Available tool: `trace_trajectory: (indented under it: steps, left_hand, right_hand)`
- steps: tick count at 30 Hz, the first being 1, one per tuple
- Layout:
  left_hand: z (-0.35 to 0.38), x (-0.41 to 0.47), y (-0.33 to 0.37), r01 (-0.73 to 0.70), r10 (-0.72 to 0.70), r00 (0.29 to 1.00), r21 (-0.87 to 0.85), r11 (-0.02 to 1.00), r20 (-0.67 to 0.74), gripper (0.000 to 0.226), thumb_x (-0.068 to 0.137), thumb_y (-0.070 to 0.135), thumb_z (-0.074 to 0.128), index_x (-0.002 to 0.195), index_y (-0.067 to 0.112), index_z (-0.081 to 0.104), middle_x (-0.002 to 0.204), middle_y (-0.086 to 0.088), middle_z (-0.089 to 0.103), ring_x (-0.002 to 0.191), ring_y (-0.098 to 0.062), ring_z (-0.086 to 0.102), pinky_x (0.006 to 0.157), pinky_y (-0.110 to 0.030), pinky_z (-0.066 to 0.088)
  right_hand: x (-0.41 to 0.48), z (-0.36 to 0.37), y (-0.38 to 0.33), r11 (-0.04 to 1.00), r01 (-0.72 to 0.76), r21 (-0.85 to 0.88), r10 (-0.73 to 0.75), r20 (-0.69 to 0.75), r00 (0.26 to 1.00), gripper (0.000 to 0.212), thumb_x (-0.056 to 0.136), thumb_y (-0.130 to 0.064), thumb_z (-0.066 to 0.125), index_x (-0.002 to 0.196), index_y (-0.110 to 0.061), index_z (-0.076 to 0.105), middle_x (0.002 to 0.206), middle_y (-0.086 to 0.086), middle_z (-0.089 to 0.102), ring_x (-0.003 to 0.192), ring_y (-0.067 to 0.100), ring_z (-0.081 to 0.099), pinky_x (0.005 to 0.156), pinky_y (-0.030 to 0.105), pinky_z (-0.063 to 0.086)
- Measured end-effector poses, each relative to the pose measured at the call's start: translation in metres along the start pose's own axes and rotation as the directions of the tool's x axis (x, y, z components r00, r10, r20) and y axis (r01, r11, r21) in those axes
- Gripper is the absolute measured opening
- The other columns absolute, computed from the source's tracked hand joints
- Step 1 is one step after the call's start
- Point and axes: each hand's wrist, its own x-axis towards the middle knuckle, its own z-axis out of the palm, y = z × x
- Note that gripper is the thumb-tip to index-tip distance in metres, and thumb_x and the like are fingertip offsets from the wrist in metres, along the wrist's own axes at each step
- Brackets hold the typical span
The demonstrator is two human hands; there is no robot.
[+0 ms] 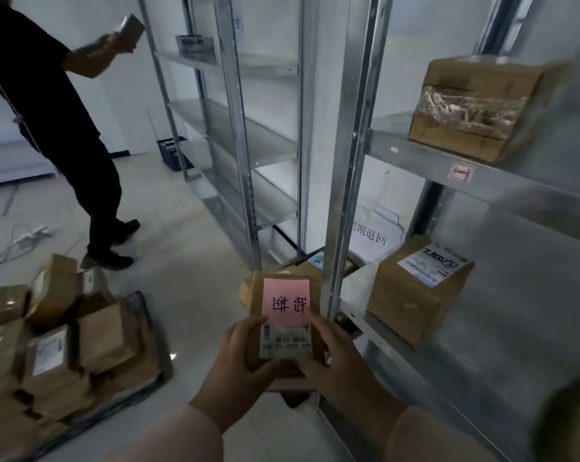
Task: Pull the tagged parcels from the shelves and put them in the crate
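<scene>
Cardboard parcel (pixel 256 301), flat and brown, is held up in the near middle of the room, just left of a shelf post. A pink tag (pixel 286 300) with handwritten characters lies on its top face, with a white printed label just nearer. The left hand (pixel 238 351) grips the parcel's near left edge, thumb curled onto the top. The right hand (pixel 331 358) grasps the near right edge, one fingertip touching the tag's near right corner.

To the near left, well apart from the parcel, a dark crate (pixel 153 335) stands on the floor, heaped with brown boxes (pixel 58 345). On the right stands metal shelving (pixel 415 155). A taped box (pixel 475 111) sits on its upper shelf and a labelled box (pixel 411 301) on the shelf below.

At the far left another person (pixel 48 88) in dark clothes holds a small box (pixel 132 28) up beside farther racks (pixel 235 128). A dark basket (pixel 170 153) stands on the floor at their foot.
</scene>
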Motion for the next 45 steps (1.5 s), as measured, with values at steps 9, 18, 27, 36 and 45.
trace_trajectory:
  steps: [9, 18, 27, 36, 45]
  left_hand:
    - [-0.014, 0.142, -0.055, 0.128, -0.126, 0.991, -0.043, 0.991, 0.046, 0.06, 0.078, 0.01, 0.074, 0.123, 0.037, 0.045, 0.124, 0.004, 0.04, 0.105, -0.008, 0.051, 0.091, -0.035, 0.055]
    - [0.004, 0.353, -0.134, 0.131, -0.135, 0.923, 0.034, 0.991, 0.36, 0.062, 0.075, 0.013, 0.076, 0.121, 0.041, 0.044, 0.13, 0.005, 0.038, 0.117, -0.013, 0.048, 0.094, -0.015, 0.045]
    - [0.084, 0.529, -0.194, 0.135, -0.187, 0.756, 0.13, 0.982, 0.628, 0.06, 0.083, 0.011, 0.066, 0.125, 0.043, 0.038, 0.131, 0.004, 0.04, 0.097, -0.003, 0.055, 0.069, -0.011, 0.047]
    - [0.177, 0.601, -0.244, -0.072, -0.142, 0.58, 0.223, 0.972, 0.802, 0.065, 0.089, 0.005, 0.058, 0.141, 0.035, 0.036, 0.146, 0.001, 0.038, 0.129, -0.019, 0.044, 0.109, -0.042, 0.041]
    - [0.166, 0.589, -0.239, -0.265, -0.241, 0.568, 0.452, 0.852, 0.787, 0.076, 0.091, 0.036, 0.06, 0.151, 0.04, 0.015, 0.162, 0.001, 0.008, 0.147, -0.025, 0.015, 0.118, -0.042, 0.021]
  right_hand:
    - [0.12, 0.007, 0.018, 0.986, -0.165, -0.009, 0.165, 0.031, 0.986, 0.065, 0.091, -0.029, 0.06, 0.143, -0.047, 0.025, 0.135, -0.029, 0.028, 0.127, -0.011, 0.031, 0.108, 0.021, 0.036]
    - [0.267, 0.031, 0.076, 0.949, -0.306, -0.073, 0.281, -0.246, 0.928, 0.068, 0.086, -0.023, 0.068, 0.128, -0.05, 0.022, 0.127, -0.037, 0.02, 0.111, -0.039, 0.015, 0.088, -0.009, 0.016]
    - [0.354, 0.039, 0.125, 0.764, -0.645, 0.03, 0.592, -0.43, 0.682, 0.067, 0.091, -0.046, 0.057, 0.134, -0.062, 0.009, 0.154, -0.025, 0.013, 0.142, -0.001, 0.016, 0.117, 0.025, 0.017]
    - [0.361, 0.039, 0.163, 0.687, -0.726, 0.039, 0.639, -0.51, 0.576, 0.056, 0.093, -0.051, 0.048, 0.131, -0.064, 0.01, 0.15, -0.033, 0.009, 0.141, -0.003, 0.012, 0.118, 0.028, 0.017]
    - [0.35, 0.042, 0.152, 0.668, -0.74, -0.077, 0.62, -0.492, 0.611, 0.059, 0.094, -0.054, 0.042, 0.133, -0.064, -0.001, 0.152, -0.033, -0.001, 0.142, -0.005, 0.0, 0.119, 0.032, 0.013]
